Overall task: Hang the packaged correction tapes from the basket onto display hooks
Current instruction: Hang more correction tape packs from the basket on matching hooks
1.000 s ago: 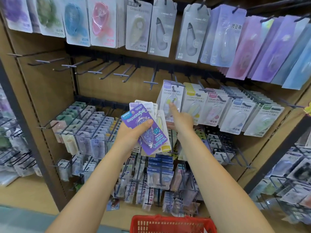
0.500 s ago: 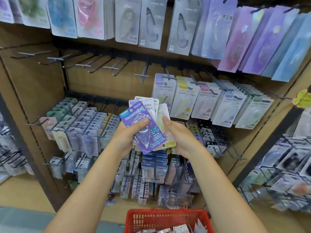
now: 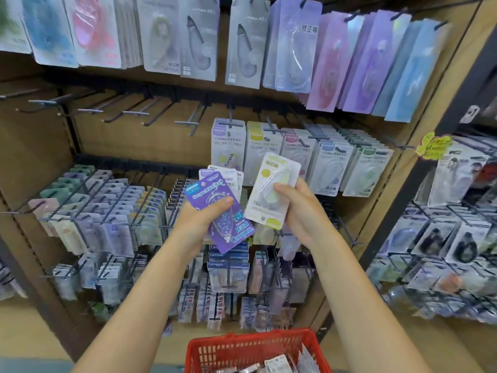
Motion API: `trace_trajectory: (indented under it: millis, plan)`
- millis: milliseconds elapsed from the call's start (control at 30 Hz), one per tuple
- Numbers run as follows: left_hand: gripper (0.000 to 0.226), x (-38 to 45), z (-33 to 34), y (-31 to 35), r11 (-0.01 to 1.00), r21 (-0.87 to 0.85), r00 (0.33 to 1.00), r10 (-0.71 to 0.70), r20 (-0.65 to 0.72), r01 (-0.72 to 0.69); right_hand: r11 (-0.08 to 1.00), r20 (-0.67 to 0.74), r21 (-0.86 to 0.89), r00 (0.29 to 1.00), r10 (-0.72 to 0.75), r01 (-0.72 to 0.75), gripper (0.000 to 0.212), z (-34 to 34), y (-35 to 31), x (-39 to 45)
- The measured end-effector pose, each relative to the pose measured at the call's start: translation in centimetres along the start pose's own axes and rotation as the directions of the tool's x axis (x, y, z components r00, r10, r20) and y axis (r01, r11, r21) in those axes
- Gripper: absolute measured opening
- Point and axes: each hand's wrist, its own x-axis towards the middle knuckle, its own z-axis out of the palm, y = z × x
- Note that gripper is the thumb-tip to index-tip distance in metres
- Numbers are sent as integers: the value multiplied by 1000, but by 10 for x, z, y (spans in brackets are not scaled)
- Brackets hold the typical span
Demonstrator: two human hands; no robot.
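Basket (image 3: 215, 351): we are seeing the red basket sitting lowest and nearest to us, between our forearms, with several more packs (image 3: 277, 363) lying in it, so we are judging that plenty is left to hang.
Left hand (image 3: 199, 219): we are holding a fanned stack (image 3: 220, 205) of correction tapes, thumb pressing on the purple front pack, fingers closing behind; a few white packs are peeking out above it.
Right hand (image 3: 298, 211): we are gripping a single yellow pack (image 3: 271, 189), thumb lying across its blister, fingers wrapping its right edge; it is tilting slightly, top up, just beside the stack and apart from it.
Step in hand: we are judging that the yellow pack is heading for a hook, likely the yellow row (image 3: 262, 146) just above and behind it.
Middle row: we are seeing five colour rows of like packs already hanging to the right, filling their hooks.
Bare hooks (image 3: 150, 114): to the left on the same rail, a run of hooks is standing with nothing on it, so room is remaining.
Top row (image 3: 199, 39): larger packs are hanging farthest up, blurring at the edges.
Progress: we are reckoning ourselves partway, with the handful and the basket both waiting.
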Motion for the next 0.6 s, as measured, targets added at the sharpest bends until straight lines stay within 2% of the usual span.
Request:
trace_trajectory:
  millis: [100, 200, 267, 333, 400, 467, 600]
  plan:
    - [22, 0, 15, -1, 1000, 7, 999, 7, 41, -7, 994, 17, 98, 998, -54, 52, 32, -4, -4, 0]
    - [41, 0, 27, -2, 1000, -18, 998, 26, 64, -25, 970, -33, 223, 996, -87, 92, 31, -6, -5, 1]
    - [52, 3, 34, -4, 999, -22, 999, 27, 38, -26, 953, -71, 281, 992, -100, 116, 36, -6, -5, 2]
    - [53, 7, 39, -5, 999, -37, 1000, 27, 4, -27, 938, -111, 317, 988, -107, 138, 42, -6, -5, 2]
    - [50, 10, 42, -5, 998, -58, 999, 36, -27, -38, 940, -149, 300, 982, -120, 161, 49, -9, -5, 1]
    - [47, 14, 45, -6, 997, -56, 997, 55, -47, -57, 962, -160, 213, 977, -139, 172, 50, -13, -4, 0]
    - [44, 16, 47, -7, 992, -87, 992, 80, -102, -89, 979, -149, 91, 974, -168, 183, 30, -18, -3, -1]
